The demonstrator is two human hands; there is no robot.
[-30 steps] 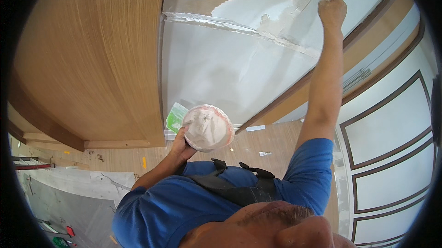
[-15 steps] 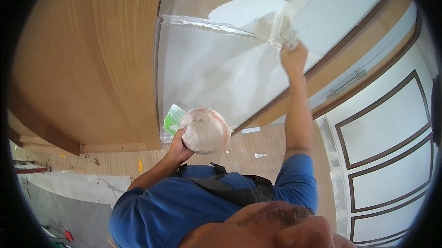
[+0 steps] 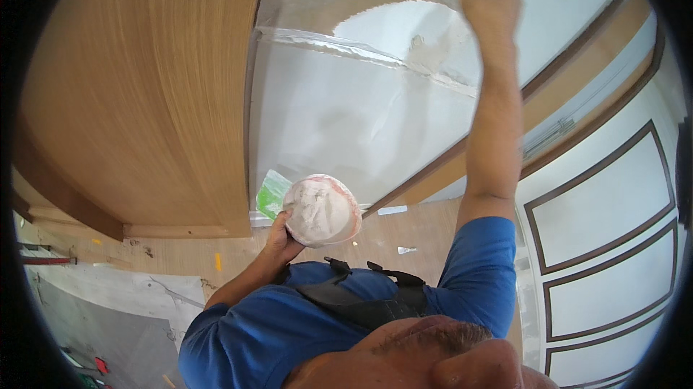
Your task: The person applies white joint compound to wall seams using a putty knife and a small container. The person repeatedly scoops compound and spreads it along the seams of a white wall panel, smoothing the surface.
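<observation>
In my left hand is a round bowl of pale, wet filler, with my fingers closed on its left side. A flat green and translucent-white piece, which looks like a spreader, juts out beside the bowl next to that hand. My right arm reaches far up along the white wall. The right hand is closed and slightly blurred; the putty knife in it is mostly hidden by the fist. Below and left of it, a smeared patch of filler lies on the wall beside a ragged seam.
A tall wood-grain panel stands on the left, close to the wall. Brown trim borders the wall on the right. White panels with dark moulding stand farther right. A small scraper-like piece lies on the wooden floor.
My right hand has swept upward and right along the wall, away from the seam, the arm now straighter. The bowl in my left hand has barely shifted.
</observation>
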